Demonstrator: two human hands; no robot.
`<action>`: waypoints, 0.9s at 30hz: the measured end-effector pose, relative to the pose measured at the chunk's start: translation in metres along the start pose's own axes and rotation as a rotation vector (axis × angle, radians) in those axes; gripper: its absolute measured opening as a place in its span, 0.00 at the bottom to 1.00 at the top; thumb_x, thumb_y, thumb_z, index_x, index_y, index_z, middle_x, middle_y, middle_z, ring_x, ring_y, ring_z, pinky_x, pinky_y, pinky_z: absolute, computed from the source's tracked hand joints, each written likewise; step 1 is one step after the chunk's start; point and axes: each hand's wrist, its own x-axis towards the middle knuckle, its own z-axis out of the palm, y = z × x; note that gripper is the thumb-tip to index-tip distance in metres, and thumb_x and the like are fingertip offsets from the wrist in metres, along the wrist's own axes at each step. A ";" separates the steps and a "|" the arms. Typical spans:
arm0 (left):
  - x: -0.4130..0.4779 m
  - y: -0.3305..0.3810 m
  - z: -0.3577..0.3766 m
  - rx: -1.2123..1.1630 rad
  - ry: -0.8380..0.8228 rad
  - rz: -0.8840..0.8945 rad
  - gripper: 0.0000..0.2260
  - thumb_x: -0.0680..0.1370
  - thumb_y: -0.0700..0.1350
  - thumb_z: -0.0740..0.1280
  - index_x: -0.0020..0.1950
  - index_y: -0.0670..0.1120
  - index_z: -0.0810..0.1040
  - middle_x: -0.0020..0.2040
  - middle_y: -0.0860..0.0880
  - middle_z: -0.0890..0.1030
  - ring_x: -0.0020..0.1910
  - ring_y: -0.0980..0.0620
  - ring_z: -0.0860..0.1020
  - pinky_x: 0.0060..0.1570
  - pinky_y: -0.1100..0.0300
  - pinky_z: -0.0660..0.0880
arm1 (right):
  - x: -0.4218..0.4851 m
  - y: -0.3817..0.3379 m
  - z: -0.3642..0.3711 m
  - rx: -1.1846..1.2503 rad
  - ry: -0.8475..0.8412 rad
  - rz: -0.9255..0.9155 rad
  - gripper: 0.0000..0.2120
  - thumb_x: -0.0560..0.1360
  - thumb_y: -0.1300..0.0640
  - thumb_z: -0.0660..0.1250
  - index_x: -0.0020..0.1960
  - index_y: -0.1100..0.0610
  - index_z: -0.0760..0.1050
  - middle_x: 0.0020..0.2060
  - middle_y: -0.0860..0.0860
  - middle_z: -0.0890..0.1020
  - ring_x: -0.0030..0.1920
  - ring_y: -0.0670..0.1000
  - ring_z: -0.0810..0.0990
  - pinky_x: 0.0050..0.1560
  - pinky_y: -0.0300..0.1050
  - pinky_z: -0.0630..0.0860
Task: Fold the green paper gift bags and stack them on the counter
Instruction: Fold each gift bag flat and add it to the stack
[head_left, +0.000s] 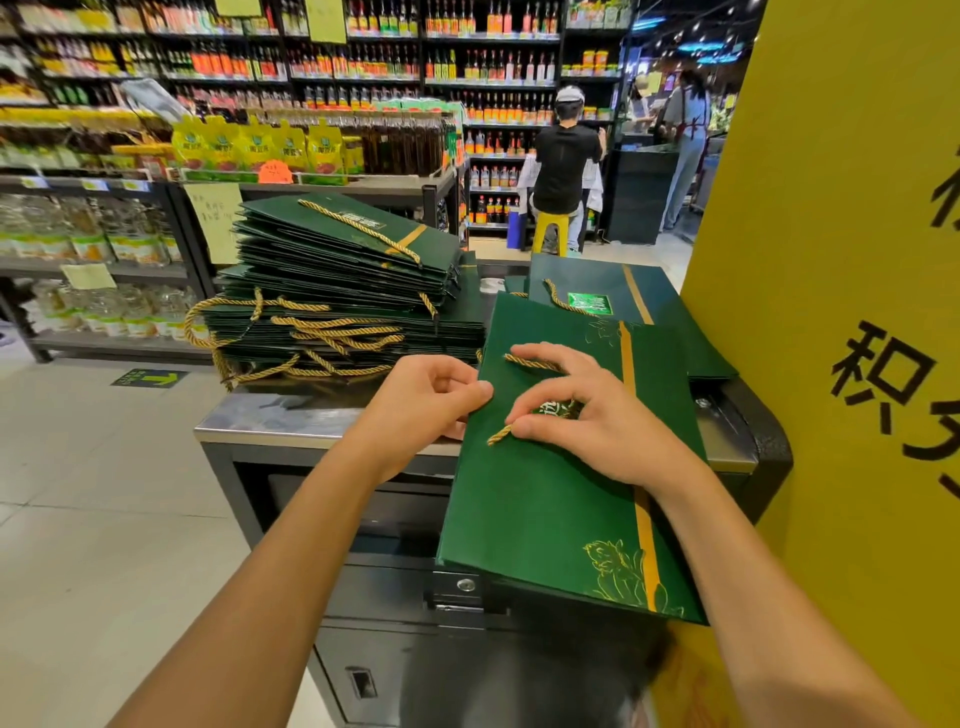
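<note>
Pinching the left edge of one flat, matte dark-green paper gift bag (550, 509) with the curled fingers of the left hand (431, 400). Nipping its twisted gold rope handle (530, 362) between thumb and forefinger of the right hand (592, 421), other fingers arched and spread over the paper. Lying slanted, far end on the brushed-steel counter (270, 422), near end jutting past the front edge. Printed with one gold stripe (645, 525) lengthwise and a fine gold-line plant motif at either end. Piled to the left on the same counter, one tall, slumping stack of folded bags (337, 270), too many to count, thin edges layered, rope loops spilling sideways. Just behind, at least one more flat bag (587, 278). To the right, a smooth yellow pillar (831, 234) with black characters.
</note>
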 end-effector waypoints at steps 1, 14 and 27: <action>0.000 0.000 0.000 0.003 0.004 0.004 0.03 0.80 0.39 0.70 0.48 0.40 0.82 0.40 0.46 0.84 0.38 0.53 0.82 0.38 0.58 0.81 | 0.000 0.001 -0.001 0.059 0.048 0.009 0.03 0.76 0.52 0.74 0.46 0.44 0.85 0.70 0.36 0.73 0.73 0.39 0.66 0.75 0.54 0.61; -0.003 0.002 0.000 0.011 0.011 0.015 0.03 0.80 0.39 0.70 0.49 0.40 0.82 0.43 0.44 0.86 0.41 0.51 0.84 0.40 0.57 0.82 | 0.000 0.012 -0.006 0.663 0.487 0.172 0.02 0.78 0.63 0.70 0.48 0.60 0.81 0.59 0.49 0.84 0.57 0.45 0.83 0.53 0.37 0.79; -0.004 0.003 -0.002 -0.040 0.044 0.005 0.05 0.81 0.38 0.68 0.53 0.38 0.82 0.43 0.43 0.85 0.38 0.53 0.82 0.36 0.62 0.79 | -0.018 0.005 -0.016 0.151 0.486 0.191 0.09 0.77 0.55 0.73 0.57 0.49 0.82 0.58 0.42 0.81 0.59 0.40 0.78 0.59 0.33 0.73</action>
